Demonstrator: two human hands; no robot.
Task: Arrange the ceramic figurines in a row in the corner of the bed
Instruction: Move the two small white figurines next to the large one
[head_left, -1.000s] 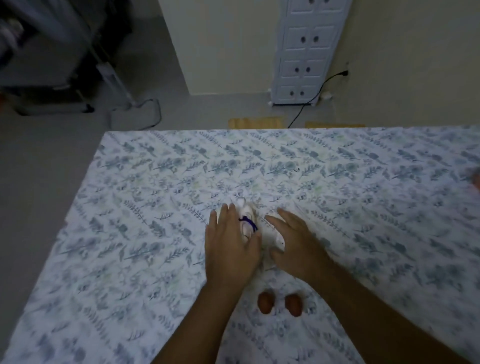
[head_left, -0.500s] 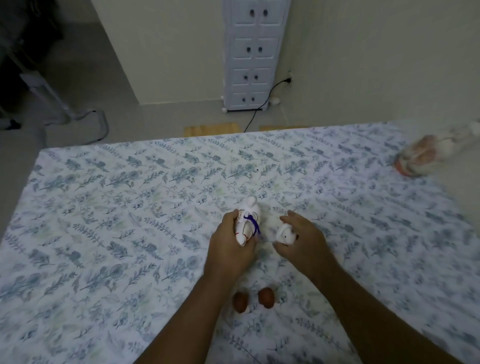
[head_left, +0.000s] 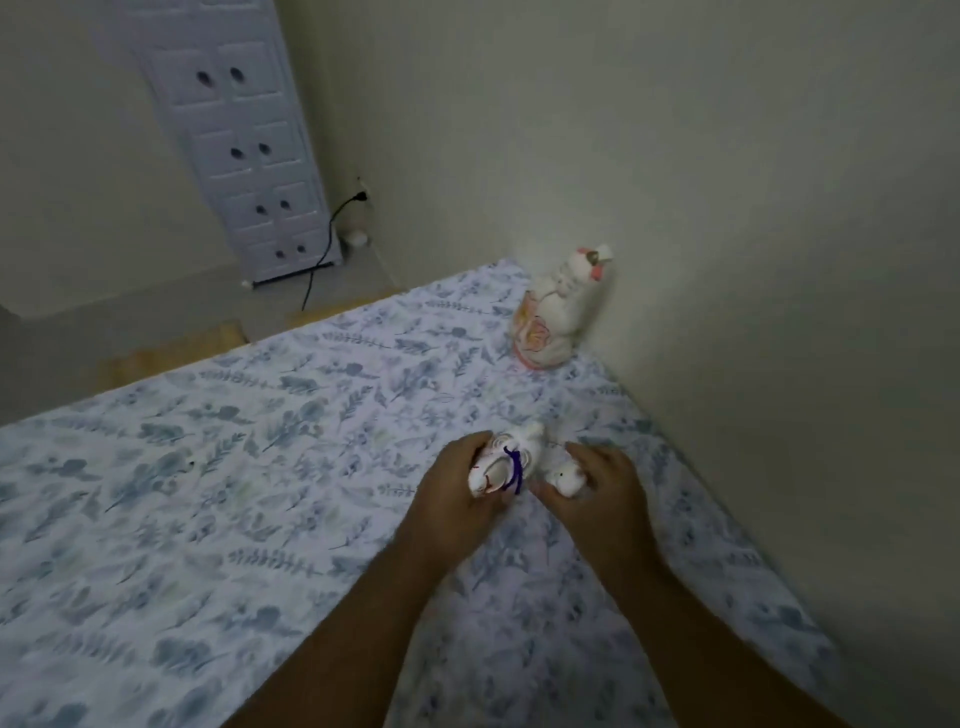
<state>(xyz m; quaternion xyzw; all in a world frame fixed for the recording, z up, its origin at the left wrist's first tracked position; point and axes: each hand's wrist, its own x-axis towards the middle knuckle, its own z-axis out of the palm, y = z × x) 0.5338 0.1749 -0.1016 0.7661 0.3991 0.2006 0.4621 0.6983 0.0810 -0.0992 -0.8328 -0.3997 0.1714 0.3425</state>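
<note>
Our left hand closes around a glossy white ceramic figurine with a dark purple cord and thin red painted lines; its rounded, smooth body sticks out above our fingers. Just beside it, our right hand grips a small round white ceramic figurine, which peeks out between thumb and fingers. Both hands are over the soft bed sheet with a blue-grey leaf print, and the two pieces are almost touching. Ahead of our right hand, well apart, a taller white ceramic figurine with pink and orange painted flowers stands in the bed corner, close to the plain matte wall.
</note>
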